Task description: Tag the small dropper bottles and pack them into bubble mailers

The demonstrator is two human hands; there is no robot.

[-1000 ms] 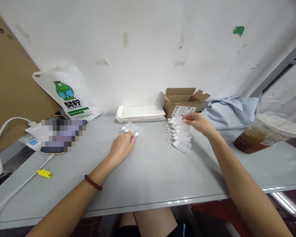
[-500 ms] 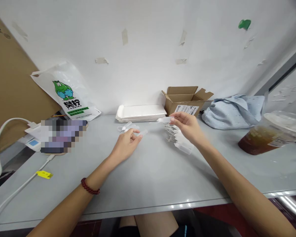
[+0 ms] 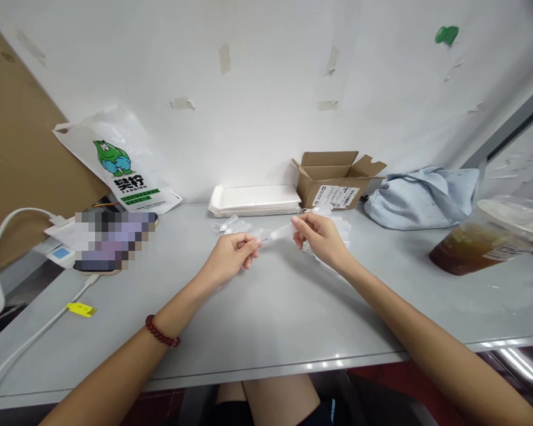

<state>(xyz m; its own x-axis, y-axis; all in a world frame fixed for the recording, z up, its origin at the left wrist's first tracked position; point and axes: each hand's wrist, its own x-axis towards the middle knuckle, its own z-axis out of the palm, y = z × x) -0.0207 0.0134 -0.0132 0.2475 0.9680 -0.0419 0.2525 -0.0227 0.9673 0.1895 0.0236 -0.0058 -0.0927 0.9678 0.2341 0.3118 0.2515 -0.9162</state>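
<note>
My right hand (image 3: 317, 235) pinches a small translucent squeeze bottle (image 3: 283, 231), its narrow end pointing left. My left hand (image 3: 233, 254) is closed, thumb against forefinger, at a thin dark needle-like tip (image 3: 265, 239) in line with that narrow end. What exactly sits between the left fingers is too small to make out. Behind the left hand lie several similar bottles (image 3: 231, 223) with thin loops. More of them (image 3: 343, 228) lie in a pile behind and under the right hand, partly hidden by it.
A stack of white envelopes (image 3: 257, 198) and an open cardboard box (image 3: 333, 183) stand against the wall. To the right are a blue cloth bag (image 3: 420, 198) and a tilted drink cup (image 3: 466, 248). A phone (image 3: 115, 242), white cables (image 3: 31, 346) and a plastic bag (image 3: 131, 171) occupy the left.
My right hand has brought the bottle left and down, toward my left hand. The left fingers, looser before, have closed at the bottle's tip.
</note>
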